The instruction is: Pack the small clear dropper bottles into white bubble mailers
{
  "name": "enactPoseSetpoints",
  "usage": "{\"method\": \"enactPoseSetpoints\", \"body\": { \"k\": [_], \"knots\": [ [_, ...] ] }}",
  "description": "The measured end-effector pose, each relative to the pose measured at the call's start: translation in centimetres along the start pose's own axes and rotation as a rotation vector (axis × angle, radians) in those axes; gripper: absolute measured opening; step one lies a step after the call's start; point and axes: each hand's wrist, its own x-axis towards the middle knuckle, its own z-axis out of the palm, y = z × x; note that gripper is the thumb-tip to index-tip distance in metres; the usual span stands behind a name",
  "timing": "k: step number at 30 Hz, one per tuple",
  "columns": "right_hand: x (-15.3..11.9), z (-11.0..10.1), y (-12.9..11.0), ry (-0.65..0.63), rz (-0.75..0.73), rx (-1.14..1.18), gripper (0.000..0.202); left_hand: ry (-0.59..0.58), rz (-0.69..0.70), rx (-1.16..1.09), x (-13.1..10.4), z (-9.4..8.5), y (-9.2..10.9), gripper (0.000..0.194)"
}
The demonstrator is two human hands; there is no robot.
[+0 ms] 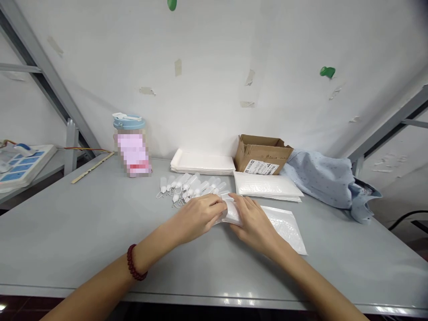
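Observation:
Both hands meet near the middle of the table over a glossy white bubble mailer (232,213). My left hand (202,214), with a dark red beaded bracelet at its wrist, has its fingers closed on the left end. My right hand (250,218) grips the other side, thumb below and fingers on top. A bubbly white sheet (284,227) lies flat beyond the right hand; whether it is the same mailer I cannot tell, as the hand covers the join. Just behind my left hand lies a heap of small translucent bottles (190,185) with white caps and thin loops.
Behind stand a stack of white mailers (202,161), an open cardboard box (262,154) and more padded mailers (267,186). Light blue cloth (321,178) lies right. A blue-lidded container (129,122), partly blurred, and a thin strip (92,168) are left. Metal posts flank the grey table (83,232).

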Motion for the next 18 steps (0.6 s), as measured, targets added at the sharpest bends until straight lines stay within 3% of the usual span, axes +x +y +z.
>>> {"method": "enactPoseSetpoints", "body": {
  "k": [7, 12, 18],
  "knots": [
    [0.0, -0.2, -0.2, -0.014, 0.003, 0.027, 0.06, -0.088, -0.154, -0.193, 0.1, -1.0, 0.4, 0.015],
    [0.0, 0.0, -0.6, -0.065, 0.002, 0.035, 0.062, -0.159, -0.203, -0.172, 0.2, -1.1, 0.3, 0.012],
    [-0.1, 0.7, 0.1, -0.005, -0.026, 0.034, 0.061, -0.153, -0.292, -0.09, 0.1, -1.1, 0.2, 0.016]
  ]
}}
